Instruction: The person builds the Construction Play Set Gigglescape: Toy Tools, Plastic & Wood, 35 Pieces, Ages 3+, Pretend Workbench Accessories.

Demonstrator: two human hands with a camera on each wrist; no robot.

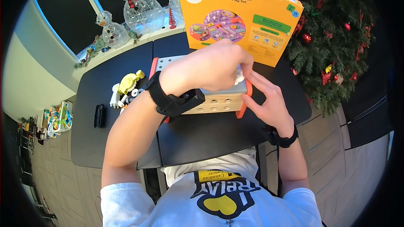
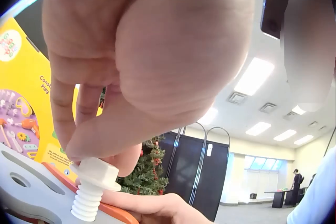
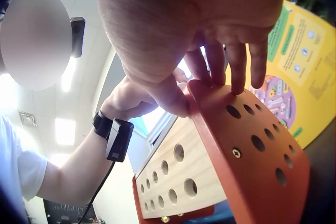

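Worktop: my left grip pinches a plastic bolt, liable to tilt under skewed pressure; my right grip spreads against the red panel.

"What are you wearing?"

"A short-sleeved white T-shirt with a black-outlined yellow heart; beside the heart, lettering, probably RELAY."

"Your wrists?"

"Black straps; my left one carries a black box with a cable."
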